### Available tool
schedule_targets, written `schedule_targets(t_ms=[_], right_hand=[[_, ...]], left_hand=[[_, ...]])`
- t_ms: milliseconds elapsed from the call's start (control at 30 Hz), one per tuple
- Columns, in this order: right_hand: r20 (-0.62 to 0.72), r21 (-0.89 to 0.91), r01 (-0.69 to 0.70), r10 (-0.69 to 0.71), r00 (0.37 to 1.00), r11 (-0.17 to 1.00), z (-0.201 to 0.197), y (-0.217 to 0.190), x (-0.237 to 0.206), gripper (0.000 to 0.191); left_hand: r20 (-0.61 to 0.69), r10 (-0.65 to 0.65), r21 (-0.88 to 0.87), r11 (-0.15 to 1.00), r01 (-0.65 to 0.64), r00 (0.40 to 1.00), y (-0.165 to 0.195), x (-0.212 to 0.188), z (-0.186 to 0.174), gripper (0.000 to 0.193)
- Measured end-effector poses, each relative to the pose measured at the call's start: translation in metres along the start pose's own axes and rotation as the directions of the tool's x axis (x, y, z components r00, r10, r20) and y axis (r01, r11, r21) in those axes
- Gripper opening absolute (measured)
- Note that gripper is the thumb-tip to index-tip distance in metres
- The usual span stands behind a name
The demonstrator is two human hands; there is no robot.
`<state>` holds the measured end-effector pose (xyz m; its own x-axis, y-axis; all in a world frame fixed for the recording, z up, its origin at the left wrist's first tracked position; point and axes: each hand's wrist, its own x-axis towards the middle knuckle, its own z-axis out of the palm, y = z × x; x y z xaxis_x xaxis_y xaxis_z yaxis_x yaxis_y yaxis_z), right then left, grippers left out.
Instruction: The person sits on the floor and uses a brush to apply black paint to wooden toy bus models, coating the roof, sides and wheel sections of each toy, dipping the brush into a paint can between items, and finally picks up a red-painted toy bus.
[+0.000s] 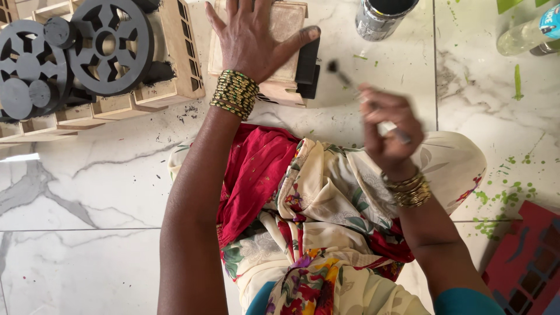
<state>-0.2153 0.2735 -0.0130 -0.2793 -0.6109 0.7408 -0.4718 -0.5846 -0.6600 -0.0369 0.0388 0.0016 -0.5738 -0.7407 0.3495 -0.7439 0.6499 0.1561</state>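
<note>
Tin right of wooden block

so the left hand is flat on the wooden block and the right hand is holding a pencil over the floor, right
Not quite. The head view shows the right hand holding a small paintbrush with a dark tip, not a pencil. The rest stands: the left hand lies flat on the wooden block, and the brush is over the marble floor.

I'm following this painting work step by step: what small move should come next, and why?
Probably bring the brush to the block's black edge. The left hand lies flat on the block, steadying it, and the right hand holds the brush tip just beside that edge.
</note>
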Motion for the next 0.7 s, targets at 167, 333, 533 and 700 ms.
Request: schedule_targets(t_ms=[167, 333, 533, 700], right_hand=[[-0.213, 0.315, -0.22, 0.295, 0.931, 0.923, -0.008, 0.021, 0.001, 0.022], [-0.16, 0.392, -0.25, 0.333, 0.929, 0.886, 0.009, 0.025, 0.004, 0.021], [0.064, 0.298, -0.359, 0.357, 0.932, 0.884, 0.013, -0.009, -0.004, 0.021], [0.026, 0.391, -0.327, 0.345, 0.938, 0.86, 0.002, -0.006, 0.001, 0.018]], left_hand=[[-0.001, 0.042, -0.042, 0.998, -0.042, 0.999, -0.018, 0.002, -0.005, 0.098], [0.02, 0.06, -0.124, 0.991, -0.057, 0.998, -0.027, -0.01, -0.024, 0.077], [-0.03, 0.048, -0.134, 0.99, -0.051, 0.998, -0.022, -0.027, -0.038, 0.074], [-0.078, -0.018, -0.126, 0.992, 0.008, 0.997, -0.037, -0.037, -0.044, 0.08]])
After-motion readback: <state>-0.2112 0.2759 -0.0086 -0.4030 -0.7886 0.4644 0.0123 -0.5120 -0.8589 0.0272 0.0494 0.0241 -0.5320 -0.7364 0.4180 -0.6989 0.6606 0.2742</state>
